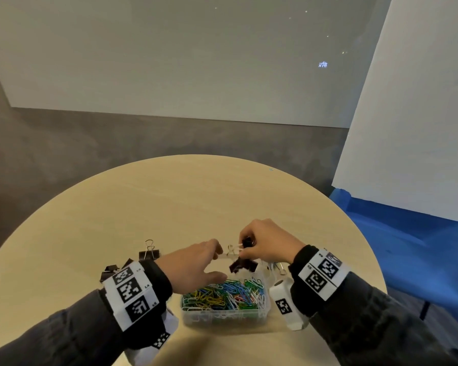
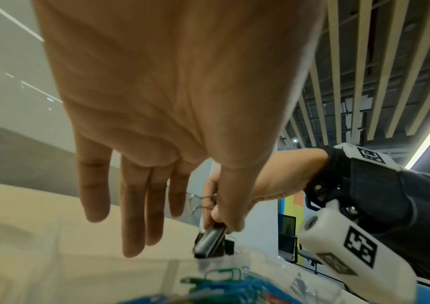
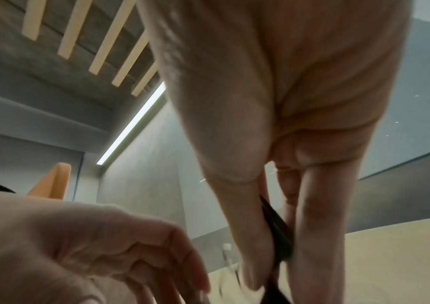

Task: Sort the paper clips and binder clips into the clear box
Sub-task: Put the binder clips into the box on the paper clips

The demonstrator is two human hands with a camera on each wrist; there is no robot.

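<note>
Nearest me, the clear box (image 1: 224,317) sits below and between my wrists, heaped with coloured paper clips (image 1: 224,295). Just above its far end my right hand (image 1: 269,243) pinches a black binder clip (image 1: 246,243) between thumb and fingers — wire handles pointing toward my left hand (image 1: 193,265), whose fingers lie straight and relaxed, gripping nothing I can see. More black binder clips (image 1: 242,265) lie under the right hand; beyond my left wrist, one binder clip (image 1: 149,253) stands on the round table (image 1: 169,196) — handles up.
</note>
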